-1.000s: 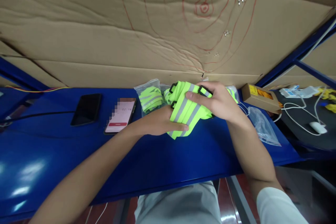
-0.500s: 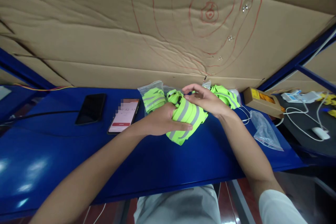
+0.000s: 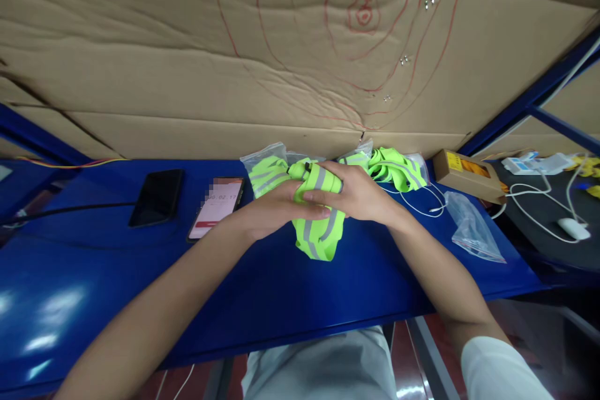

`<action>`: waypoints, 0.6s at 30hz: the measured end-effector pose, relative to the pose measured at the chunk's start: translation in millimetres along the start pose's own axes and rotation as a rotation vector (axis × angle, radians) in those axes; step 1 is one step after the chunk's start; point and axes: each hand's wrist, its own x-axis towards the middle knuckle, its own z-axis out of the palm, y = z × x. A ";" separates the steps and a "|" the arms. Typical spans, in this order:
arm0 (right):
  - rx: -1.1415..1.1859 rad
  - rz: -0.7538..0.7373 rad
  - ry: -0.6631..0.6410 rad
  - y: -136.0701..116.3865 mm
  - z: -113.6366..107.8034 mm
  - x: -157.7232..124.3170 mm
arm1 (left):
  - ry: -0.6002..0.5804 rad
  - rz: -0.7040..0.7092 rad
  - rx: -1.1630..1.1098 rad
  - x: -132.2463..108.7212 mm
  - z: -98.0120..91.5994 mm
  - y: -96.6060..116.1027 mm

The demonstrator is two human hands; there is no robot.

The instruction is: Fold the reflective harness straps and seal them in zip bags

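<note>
Right hand [image 3: 360,197] lower now, tight with left hand [image 3: 270,212] around crumpled neon-yellow webbing [image 3: 316,239].

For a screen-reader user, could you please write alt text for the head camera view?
Left hand and right hand clasp a bundled neon-yellow reflective vest over a blue table. Beyond it are a bagged vest, a dark phone, a lit phone and a cardboard sheet.

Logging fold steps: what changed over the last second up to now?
The right hand loosened its grip on the neon reflective bundle, opened briefly, then closed across its top, further left. The bundle went from spread wide to squeezed narrow between both hands. The left hand kept hold throughout. The lit phone, the bagged bundle and the cardboard box stayed put.
</note>
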 end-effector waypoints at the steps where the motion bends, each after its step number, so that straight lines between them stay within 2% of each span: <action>1: 0.028 0.009 -0.007 -0.9 -1.6 -0.7 | -0.055 -0.021 -0.068 -0.3 -0.1 0.2; 3: 0.069 0.048 -0.016 -2.6 -5.6 -2.1 | -0.161 -0.048 -0.192 -0.6 0.5 -0.9; 6: 0.059 0.064 0.092 -3.2 -12.4 -3.0 | -0.254 -0.078 -0.275 0.6 4.4 -6.6; 9: 0.006 0.029 0.184 -1.6 -19.7 -3.2 | -0.234 -0.069 -0.189 3.5 9.3 -13.7; 14: 0.061 0.023 0.076 -1.8 -27.7 -6.1 | -0.165 -0.033 0.049 7.2 6.6 -15.7; 18: 0.176 0.111 0.066 -0.3 -30.0 -7.9 | -0.222 -0.033 0.127 6.9 -1.3 -9.6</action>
